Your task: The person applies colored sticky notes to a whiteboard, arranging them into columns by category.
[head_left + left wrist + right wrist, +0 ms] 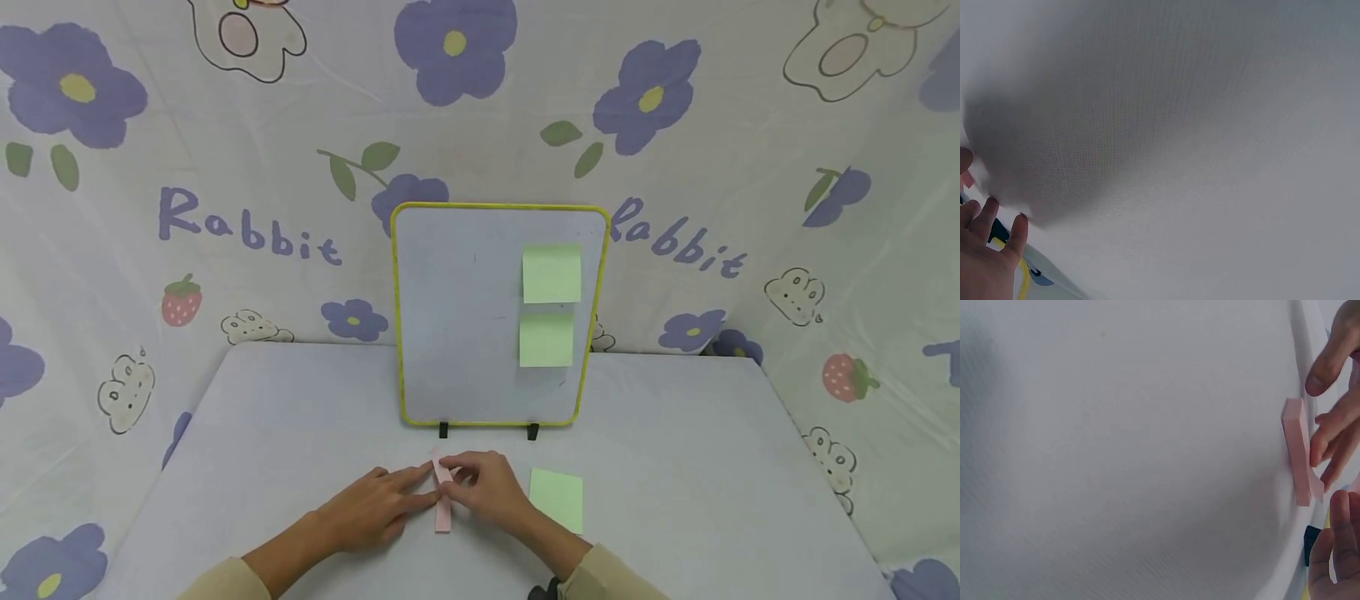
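Observation:
A narrow pink sticky-note pad point(442, 518) lies on the table in front of the whiteboard. In the right wrist view the pad point(1298, 453) shows its thick side, and a thin pink sheet sticks out near one end. My left hand point(378, 504) reaches in from the left, its extended fingers touching the pad's edge. From the right, my right hand point(491, 492) pinches a pink sticky note point(442, 473) over the pad, thumb and index finger curled together. How far that note is lifted is hard to see. The left wrist view shows mostly tabletop.
A yellow-framed whiteboard point(465, 333) stands upright on black feet point(532, 432) behind the hands. Two green sticky notes point(551, 273) are on its right half, one above the other. Another green note point(557, 498) lies on the table beside my right hand.

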{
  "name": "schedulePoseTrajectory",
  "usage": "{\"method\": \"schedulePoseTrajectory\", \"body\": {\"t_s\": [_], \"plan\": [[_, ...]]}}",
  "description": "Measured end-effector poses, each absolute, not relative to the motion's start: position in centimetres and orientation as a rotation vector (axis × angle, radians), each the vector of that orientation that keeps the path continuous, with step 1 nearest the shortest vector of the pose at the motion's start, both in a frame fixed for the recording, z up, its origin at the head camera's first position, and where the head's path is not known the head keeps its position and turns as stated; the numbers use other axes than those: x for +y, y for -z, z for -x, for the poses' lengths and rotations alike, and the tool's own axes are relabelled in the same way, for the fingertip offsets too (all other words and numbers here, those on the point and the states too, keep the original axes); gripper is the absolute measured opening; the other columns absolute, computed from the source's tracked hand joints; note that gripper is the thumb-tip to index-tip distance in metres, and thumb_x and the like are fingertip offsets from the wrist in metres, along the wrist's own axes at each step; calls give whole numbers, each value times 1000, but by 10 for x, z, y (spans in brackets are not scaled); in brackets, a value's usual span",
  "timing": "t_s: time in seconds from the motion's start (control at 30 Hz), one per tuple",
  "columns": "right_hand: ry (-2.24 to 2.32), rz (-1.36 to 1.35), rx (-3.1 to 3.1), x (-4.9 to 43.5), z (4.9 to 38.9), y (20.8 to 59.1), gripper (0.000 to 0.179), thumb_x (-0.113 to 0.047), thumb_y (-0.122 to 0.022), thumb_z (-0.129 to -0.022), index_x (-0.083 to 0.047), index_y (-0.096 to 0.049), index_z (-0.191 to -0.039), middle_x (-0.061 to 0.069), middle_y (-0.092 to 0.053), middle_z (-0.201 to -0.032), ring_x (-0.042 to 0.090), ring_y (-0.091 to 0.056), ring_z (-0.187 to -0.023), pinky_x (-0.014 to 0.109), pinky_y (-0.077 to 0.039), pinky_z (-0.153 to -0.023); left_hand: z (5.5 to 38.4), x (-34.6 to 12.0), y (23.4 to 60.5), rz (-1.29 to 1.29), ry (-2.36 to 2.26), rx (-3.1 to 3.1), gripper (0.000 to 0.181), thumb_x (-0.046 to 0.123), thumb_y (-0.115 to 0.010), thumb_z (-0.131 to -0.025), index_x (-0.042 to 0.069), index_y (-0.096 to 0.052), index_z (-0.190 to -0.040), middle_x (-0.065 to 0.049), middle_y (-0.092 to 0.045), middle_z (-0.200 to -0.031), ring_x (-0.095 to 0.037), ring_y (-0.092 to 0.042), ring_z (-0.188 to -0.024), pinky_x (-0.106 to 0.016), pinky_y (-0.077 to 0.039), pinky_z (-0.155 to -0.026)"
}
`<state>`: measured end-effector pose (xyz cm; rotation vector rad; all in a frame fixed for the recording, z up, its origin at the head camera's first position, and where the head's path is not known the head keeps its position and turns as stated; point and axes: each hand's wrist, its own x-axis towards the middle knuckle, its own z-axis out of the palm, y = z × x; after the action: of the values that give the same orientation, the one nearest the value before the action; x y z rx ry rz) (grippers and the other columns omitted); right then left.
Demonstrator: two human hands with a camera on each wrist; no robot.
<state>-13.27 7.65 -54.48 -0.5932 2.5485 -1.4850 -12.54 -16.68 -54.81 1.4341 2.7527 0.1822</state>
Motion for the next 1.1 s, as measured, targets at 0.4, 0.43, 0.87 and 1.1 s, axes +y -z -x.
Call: {"method": "schedulePoseTrajectory", "body": {"t_s": [0.4,0.43,0.87,1.1], "plan": [[1557,547,2630,89,146,517,30,-3,-74,-93,0,-75,-123,13,-77,-118,21,-74,-93,25,-59,-81,128,-163,544,-1383,-161,2713,46,17,-65,-100,26,-64,-145,-5,-45,-164,-19,-58,-139,-38,-56,-88],[1570,542,2629,90,148,514,30,-3,-74,-93,0,-75,-123,13,-77,-118,22,-74,-94,25,-59,-81,128,-163,544,-1382,-154,2710,46,18,-65,-100,26,-64,-145,-4,-45,-164,-19,-58,-139,-39,-56,-88],[1682,552,2624,104,169,483,29,0,-73,-93,4,-74,-122,19,-76,-114,26,-75,-91,27,-60,-77,132,-160,545,-1437,-57,2663,45,21,-62,-103,21,-62,-147,3,-45,-164,-20,-56,-141,-42,-56,-91],[1702,549,2651,105,176,467,30,0,-73,-93,3,-74,-123,19,-76,-118,28,-75,-93,34,-61,-80,136,-155,537,-1361,-114,2615,41,20,-61,-103,21,-65,-144,4,-49,-161,-21,-57,-140,-45,-56,-93]]}}
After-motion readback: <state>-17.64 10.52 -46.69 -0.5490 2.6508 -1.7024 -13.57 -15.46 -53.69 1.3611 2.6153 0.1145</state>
